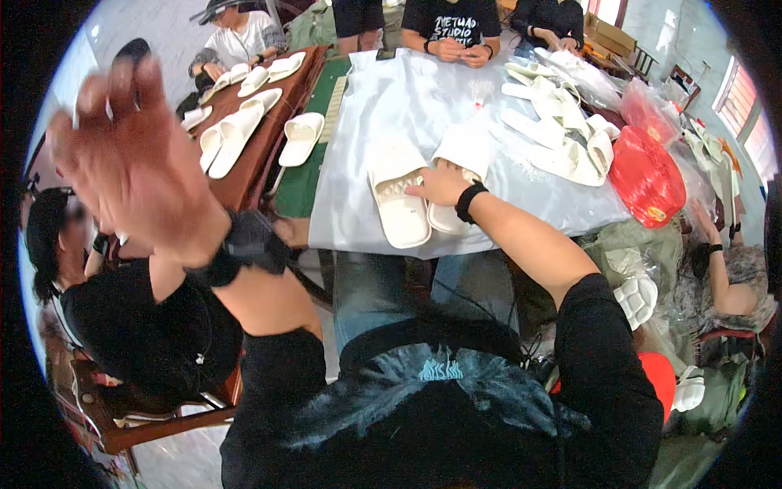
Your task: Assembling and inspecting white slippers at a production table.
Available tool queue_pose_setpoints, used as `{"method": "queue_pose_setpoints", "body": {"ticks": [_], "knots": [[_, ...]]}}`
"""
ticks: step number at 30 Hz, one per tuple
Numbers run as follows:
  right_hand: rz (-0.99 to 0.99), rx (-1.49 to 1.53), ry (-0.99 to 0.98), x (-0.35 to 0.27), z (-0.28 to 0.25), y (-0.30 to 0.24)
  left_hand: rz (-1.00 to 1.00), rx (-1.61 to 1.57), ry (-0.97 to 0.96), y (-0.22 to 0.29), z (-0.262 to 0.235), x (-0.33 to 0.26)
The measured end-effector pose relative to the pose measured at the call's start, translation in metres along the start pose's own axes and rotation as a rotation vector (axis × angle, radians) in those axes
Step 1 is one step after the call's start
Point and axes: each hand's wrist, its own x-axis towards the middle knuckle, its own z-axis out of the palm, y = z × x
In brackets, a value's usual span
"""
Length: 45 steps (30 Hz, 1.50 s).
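A pair of white slippers lies before me on the grey plastic-covered table (342, 204). My right hand (446, 186) is at the right slipper (466, 147), its thumb reaching toward the left slipper (401, 200). It seems to grip the right one at the opening, and part of its fingers is hidden. Raised at the upper left, close to the camera, is my left hand (134, 163). Its palm shows, with the fingers slightly bent and apart, somewhat blurred, and nothing in them.
On the brown table (269, 122) at the left stand several white slippers (236, 134). White slipper parts (562, 122) are piled at the right beside a red plastic bag (648, 175). Several people sit around the tables. A small white brush-like piece (481, 91) lies farther back.
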Motion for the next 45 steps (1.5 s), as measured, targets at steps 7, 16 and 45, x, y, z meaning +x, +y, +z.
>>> {"method": "queue_pose_setpoints", "body": {"ticks": [7,16,45], "knots": [[-0.139,0.113,0.274,-0.024,-0.043,0.038,-0.085,0.279,0.12,-0.01,0.029,-0.058],[0.21,0.208,0.641,-0.12,-0.202,0.26,-0.621,0.518,0.307,-0.037,0.039,-0.127],[-0.175,1.586,-0.481,-0.143,-0.061,-0.046,-1.0,-0.401,0.338,-0.056,0.084,-0.155]]}}
